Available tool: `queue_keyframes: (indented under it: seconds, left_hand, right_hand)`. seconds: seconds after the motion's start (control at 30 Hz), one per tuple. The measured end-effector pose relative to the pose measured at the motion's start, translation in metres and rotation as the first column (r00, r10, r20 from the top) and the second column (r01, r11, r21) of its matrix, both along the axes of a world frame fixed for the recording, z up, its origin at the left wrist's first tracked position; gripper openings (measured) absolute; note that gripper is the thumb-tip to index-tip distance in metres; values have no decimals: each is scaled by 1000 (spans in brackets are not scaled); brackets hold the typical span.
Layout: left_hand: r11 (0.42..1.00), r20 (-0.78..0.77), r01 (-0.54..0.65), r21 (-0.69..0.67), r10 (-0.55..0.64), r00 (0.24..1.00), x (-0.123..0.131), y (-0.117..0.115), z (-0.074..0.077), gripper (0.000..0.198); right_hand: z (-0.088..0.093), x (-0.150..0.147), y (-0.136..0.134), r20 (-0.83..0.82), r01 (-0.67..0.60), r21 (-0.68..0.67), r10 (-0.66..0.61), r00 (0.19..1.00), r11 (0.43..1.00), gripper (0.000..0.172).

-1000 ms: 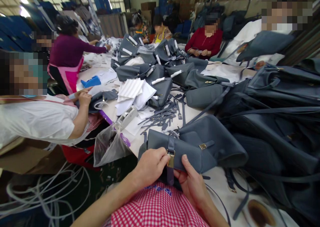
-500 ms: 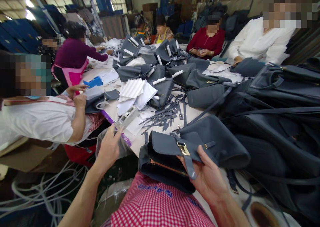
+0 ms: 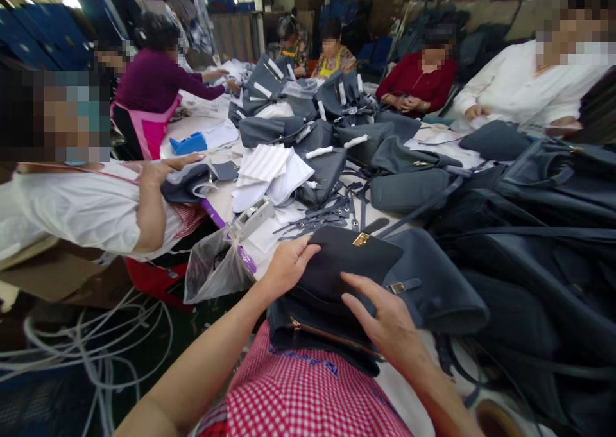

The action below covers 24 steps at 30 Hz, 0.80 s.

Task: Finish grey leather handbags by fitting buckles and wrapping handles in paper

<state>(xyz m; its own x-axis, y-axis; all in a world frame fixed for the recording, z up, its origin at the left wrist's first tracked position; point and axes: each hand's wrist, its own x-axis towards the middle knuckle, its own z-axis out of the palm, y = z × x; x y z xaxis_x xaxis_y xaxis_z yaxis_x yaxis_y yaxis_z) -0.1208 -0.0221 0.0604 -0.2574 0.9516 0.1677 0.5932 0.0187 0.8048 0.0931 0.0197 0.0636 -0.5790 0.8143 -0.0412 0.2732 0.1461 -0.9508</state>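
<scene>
A dark grey-blue handbag [image 3: 283,321] rests against my checked apron at the table edge, its brass zipper facing me. Its flap [image 3: 353,254] is lifted, with the darker inner side and a gold buckle [image 3: 360,239] showing. My left hand [image 3: 287,265] pinches the flap's left edge between thumb and fingers. Just in front of the flap is my right hand [image 3: 387,312], its thumb and fingers apart and holding nothing; whether a fingertip touches the flap I cannot tell. Another grey-blue bag [image 3: 437,276] lies right behind.
Loose straps [image 3: 332,215], white padding sheets [image 3: 264,167] and a tape dispenser [image 3: 253,217] lie ahead on the table. Bags pile up at the right [image 3: 543,257]. A clear plastic bag [image 3: 212,270] hangs at the left edge. Several co-workers sit around the table.
The bag's flap has been raised, turning its inner side toward me. My left hand has come from the tape dispenser to the flap's edge. My right hand has let go of the flap.
</scene>
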Motion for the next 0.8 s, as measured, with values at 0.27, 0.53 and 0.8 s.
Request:
queue_keyframes:
  seconds: [0.27,0.53,0.8]
  left_hand:
    - [967,51,-251,-49,253,966,-22,54,-27,31]
    - [951,-19,-290,-106,290,957,-51,113,-47,36]
    - [944,-62,-298,-144,292,955,-56,131,-61,36]
  right_hand:
    - [-12,10,-3,317,-413,400,300,900,818,23]
    - [-43,38,6,418,-567,575,383,823,590,80]
    - [-25,62,33,416,-562,530,382,825,636,60]
